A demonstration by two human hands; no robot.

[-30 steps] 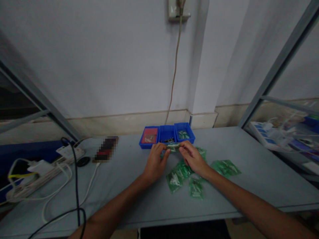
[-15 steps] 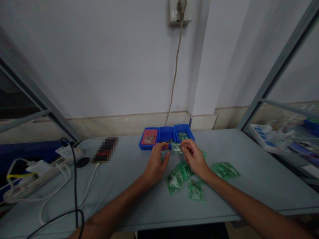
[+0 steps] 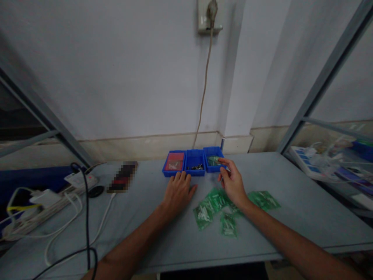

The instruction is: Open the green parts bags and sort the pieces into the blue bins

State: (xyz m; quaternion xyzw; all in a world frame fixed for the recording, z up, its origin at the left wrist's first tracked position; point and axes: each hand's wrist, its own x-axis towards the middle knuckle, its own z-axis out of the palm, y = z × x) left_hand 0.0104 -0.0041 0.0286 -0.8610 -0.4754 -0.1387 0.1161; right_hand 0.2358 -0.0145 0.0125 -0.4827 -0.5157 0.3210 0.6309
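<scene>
Grey workbench: my right hand [image 3: 233, 182] pinches a green packet [image 3: 214, 160] over the right blue bin [image 3: 215, 165] at twelve o'clock; left hand [image 3: 178, 191] rests flat, fingers spread. I'd release low, inside the rim.

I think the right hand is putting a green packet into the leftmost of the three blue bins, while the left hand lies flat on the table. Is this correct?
Not quite. In the head view the right hand holds the green packet over the rightmost blue bin, not the leftmost, which holds something red. The rest stands: the left hand lies flat on the table.
</scene>
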